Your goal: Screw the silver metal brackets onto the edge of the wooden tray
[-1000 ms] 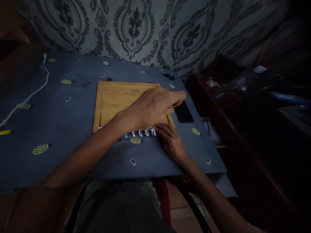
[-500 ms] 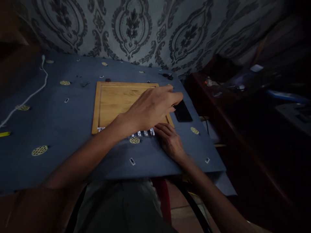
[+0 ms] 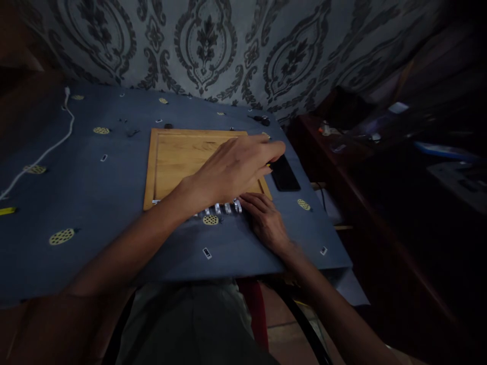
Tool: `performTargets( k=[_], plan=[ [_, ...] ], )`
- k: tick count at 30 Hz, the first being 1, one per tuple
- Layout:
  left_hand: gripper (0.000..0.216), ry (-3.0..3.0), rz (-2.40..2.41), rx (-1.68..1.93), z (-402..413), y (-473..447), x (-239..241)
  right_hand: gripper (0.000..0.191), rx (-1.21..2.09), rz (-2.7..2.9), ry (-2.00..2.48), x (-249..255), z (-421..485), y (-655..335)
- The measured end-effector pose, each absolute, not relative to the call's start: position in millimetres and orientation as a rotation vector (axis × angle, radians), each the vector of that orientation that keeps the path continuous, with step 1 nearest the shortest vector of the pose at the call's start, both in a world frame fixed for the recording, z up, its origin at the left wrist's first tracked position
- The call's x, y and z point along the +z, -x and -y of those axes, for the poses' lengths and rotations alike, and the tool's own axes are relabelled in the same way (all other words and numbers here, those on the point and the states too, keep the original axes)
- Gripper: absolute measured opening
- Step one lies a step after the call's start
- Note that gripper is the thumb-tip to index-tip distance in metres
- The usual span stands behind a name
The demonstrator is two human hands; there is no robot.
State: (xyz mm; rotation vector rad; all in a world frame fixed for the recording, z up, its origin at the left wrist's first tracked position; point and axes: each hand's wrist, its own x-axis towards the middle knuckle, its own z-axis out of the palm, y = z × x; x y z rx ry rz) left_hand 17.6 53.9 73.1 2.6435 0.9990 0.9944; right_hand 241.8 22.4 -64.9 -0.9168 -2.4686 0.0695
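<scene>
A light-brown wooden board (image 3: 178,162) with a raised rim lies flat before me. My left hand (image 3: 241,165) reaches across its right half, fingers curled and closed. A bit of something yellow (image 3: 268,165) shows between thumb and fingers; its kind is hidden. At the board's near edge, several shiny silver strips (image 3: 228,208) stick out in a row, their far ends covered by my left hand. My right hand (image 3: 266,223) rests at the near right corner, fingers pressed together beside the rightmost strip. Its fingertips are partly hidden beneath my left hand.
Right of the board lies a black phone (image 3: 285,175). Dark-handled scissors (image 3: 262,120) lie behind it. A white cable (image 3: 57,144) and a yellow object (image 3: 7,210) are on the left of the blue tablecloth (image 3: 114,228). A cluttered dark-red surface (image 3: 342,152) stands to the right.
My left hand has shifted very slightly, its fingers a little more curled. The right hand stays in place at the board's corner.
</scene>
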Motion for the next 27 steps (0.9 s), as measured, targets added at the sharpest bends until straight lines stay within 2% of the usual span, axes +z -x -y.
performTargets(
  k=[4,11,18,23,27],
  plan=[
    [0.008,-2.658,-1.059,1.003,-53,-19,70,0.065,0.077,2.467,0.934,-65,-22,-241],
    [0.018,-2.638,-0.943,0.995,-55,-16,72,0.064,0.087,2.469,0.928,-65,-22,-242],
    [0.014,-2.654,-0.860,0.904,-54,-13,80,0.060,0.073,2.465,0.904,-66,-22,-242],
    [0.008,-2.678,-0.893,0.938,-51,-19,76,0.066,0.082,2.465,0.938,-66,-23,-241],
    [0.012,-2.663,-0.956,0.950,-50,-22,74,0.065,0.052,2.458,0.896,-65,-22,-241]
  ],
)
